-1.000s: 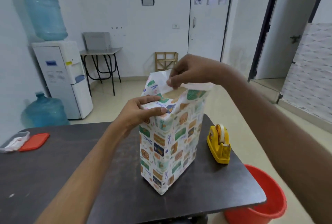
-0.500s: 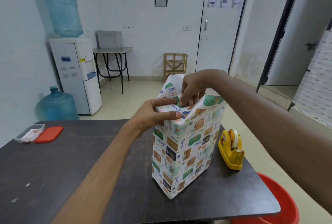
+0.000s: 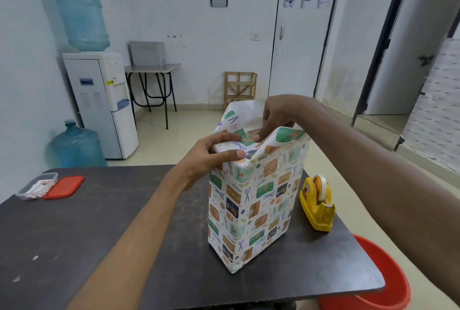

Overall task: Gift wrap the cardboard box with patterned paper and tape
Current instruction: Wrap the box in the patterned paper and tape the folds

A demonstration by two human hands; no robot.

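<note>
L to R. Left hand (image 3: 211, 158): fingers curled over folded paper flap (image 3: 234, 146) at top corner of 1 wrapped box (image 3: 254, 200), upright mid-worktop (image 3: 99, 222). Right hand (image 3: 276, 118): fingers bent down, tips pinching same flap at open top. 1 tape dispenser (image 3: 318, 205) just rt of box.

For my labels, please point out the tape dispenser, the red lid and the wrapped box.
tape dispenser (image 3: 314, 208): head view, yellow body.
red lid (image 3: 65, 186): head view, flat top.
wrapped box (image 3: 270, 206): head view, patterned side face.
</note>
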